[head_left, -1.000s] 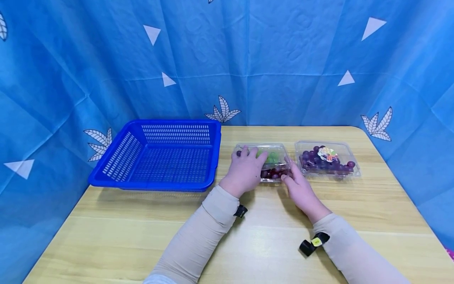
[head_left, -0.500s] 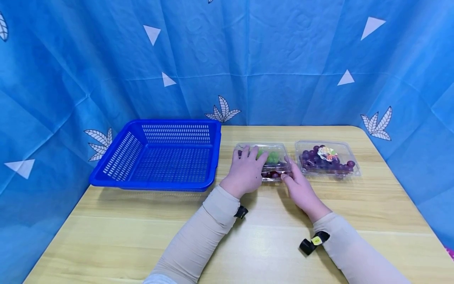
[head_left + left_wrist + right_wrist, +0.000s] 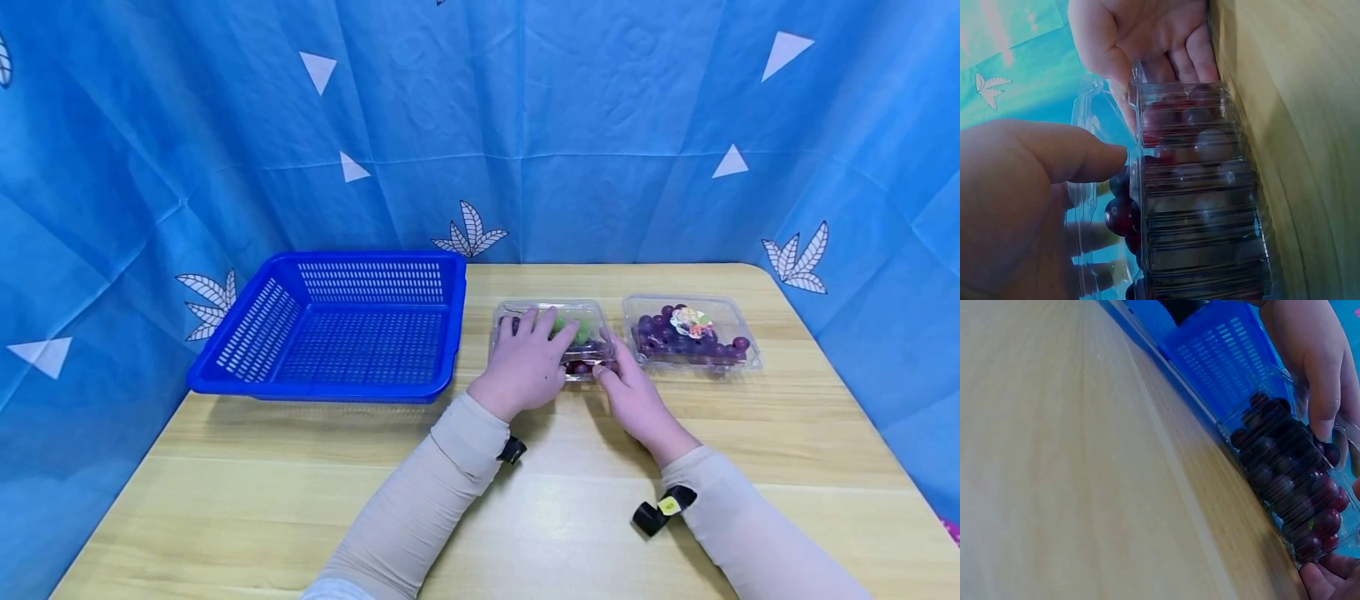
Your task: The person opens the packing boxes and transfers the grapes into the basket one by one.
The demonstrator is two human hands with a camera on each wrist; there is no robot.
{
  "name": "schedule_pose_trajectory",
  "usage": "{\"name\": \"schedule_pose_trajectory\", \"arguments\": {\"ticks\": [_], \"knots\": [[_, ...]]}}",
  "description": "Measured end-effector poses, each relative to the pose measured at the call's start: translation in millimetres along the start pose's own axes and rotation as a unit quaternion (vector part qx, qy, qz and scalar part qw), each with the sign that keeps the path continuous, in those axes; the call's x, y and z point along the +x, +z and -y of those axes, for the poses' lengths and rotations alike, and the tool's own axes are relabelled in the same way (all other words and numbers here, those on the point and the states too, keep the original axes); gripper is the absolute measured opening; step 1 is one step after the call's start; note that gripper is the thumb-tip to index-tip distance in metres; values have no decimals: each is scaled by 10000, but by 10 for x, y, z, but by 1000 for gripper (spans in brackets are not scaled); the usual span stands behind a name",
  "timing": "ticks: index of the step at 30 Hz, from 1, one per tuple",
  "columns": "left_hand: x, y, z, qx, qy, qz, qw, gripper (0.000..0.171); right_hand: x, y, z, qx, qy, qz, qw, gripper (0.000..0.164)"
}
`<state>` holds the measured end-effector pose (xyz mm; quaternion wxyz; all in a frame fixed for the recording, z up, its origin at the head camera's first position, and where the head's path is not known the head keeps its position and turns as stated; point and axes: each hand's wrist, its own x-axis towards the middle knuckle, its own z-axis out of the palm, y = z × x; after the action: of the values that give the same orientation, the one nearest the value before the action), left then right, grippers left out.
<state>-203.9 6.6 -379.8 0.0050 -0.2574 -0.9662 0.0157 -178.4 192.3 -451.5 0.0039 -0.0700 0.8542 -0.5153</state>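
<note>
A clear plastic clamshell box [image 3: 592,310] of dark red grapes [image 3: 1121,215] rests on the table, with green showing through its top. My left hand [image 3: 525,362] spreads its fingers over the lid [image 3: 1088,112], while its thumb reaches in at the front rim, between lid and base. The lid stands slightly raised from the base along that side. Gripping the right end of the box is my right hand [image 3: 633,400], thumb at the front corner. In the right wrist view, the left hand [image 3: 1322,362] has its thumb tip close against the grapes [image 3: 1285,487].
To the right sits a second clear box [image 3: 731,312] of purple grapes [image 3: 656,337], with a round fruit sticker on its lid. A blue slotted plastic basket [image 3: 322,390] stands at left. Blue patterned curtain [image 3: 585,167] hangs behind the wooden table [image 3: 570,500].
My left hand has slid slightly right along the lid, covering more of the box's front. The right hand keeps its grip in the same place.
</note>
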Motion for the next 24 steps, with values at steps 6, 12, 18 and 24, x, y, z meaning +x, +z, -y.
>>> {"name": "schedule_pose_trajectory", "arguments": {"ticks": [6, 12, 18, 24], "knots": [[17, 10, -18, 50, 208, -79, 9997, 74, -4, -1, 4, -64, 51, -8, 10000, 59], [36, 10, 0, 247, 410, -590, 9971, 77, 3, 6, -5, -64, 85, -10, 9999, 60], [56, -27, 28, 457, 375, -1237, 9906, 63, 8, -3, 16, 3, -61, 32, 10000, 61], [62, -52, 19, 409, 311, -1395, 9889, 67, 9, -5, 34, 71, -94, 50, 9999, 60]]}}
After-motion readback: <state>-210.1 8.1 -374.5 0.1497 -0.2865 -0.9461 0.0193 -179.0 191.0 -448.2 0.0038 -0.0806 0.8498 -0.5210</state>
